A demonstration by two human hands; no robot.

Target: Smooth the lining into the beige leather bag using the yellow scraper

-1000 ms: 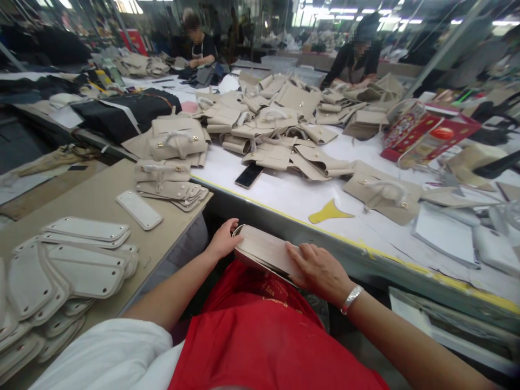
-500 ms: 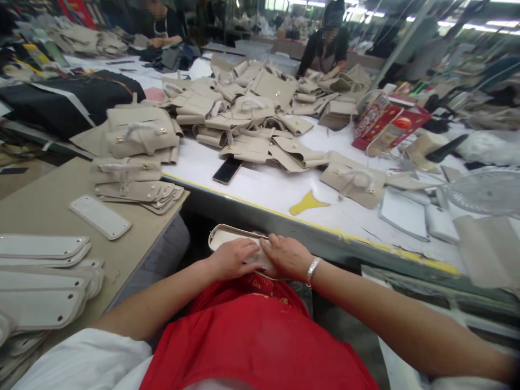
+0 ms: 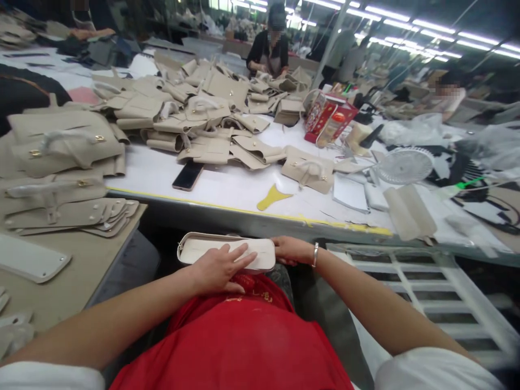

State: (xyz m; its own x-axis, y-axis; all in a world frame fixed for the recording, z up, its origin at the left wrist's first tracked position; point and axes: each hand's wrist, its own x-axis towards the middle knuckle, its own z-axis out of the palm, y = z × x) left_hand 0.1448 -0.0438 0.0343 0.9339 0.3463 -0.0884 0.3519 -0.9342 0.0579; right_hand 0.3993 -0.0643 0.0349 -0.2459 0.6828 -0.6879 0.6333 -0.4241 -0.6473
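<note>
A long cream piece with rounded ends and a raised rim [image 3: 203, 250] lies across my lap, above the red apron [image 3: 235, 346]. My left hand [image 3: 221, 266] rests on its face with fingers spread. At the piece's right end is my right hand [image 3: 290, 250], its fingers curled against the edge and partly hidden. A bracelet circles the right wrist.
Beige bag parts [image 3: 211, 108] are heaped on the white table [image 3: 227, 187], with a phone [image 3: 188, 175] and a yellow piece [image 3: 273, 197] near its edge. Flat panels [image 3: 32, 257] lie on the left board. A slatted rack [image 3: 430, 284] stands right. People work beyond.
My right hand has slid off the piece's face to its right end. My left hand's fingers have spread, uncovering more of the face. The view has turned right.
</note>
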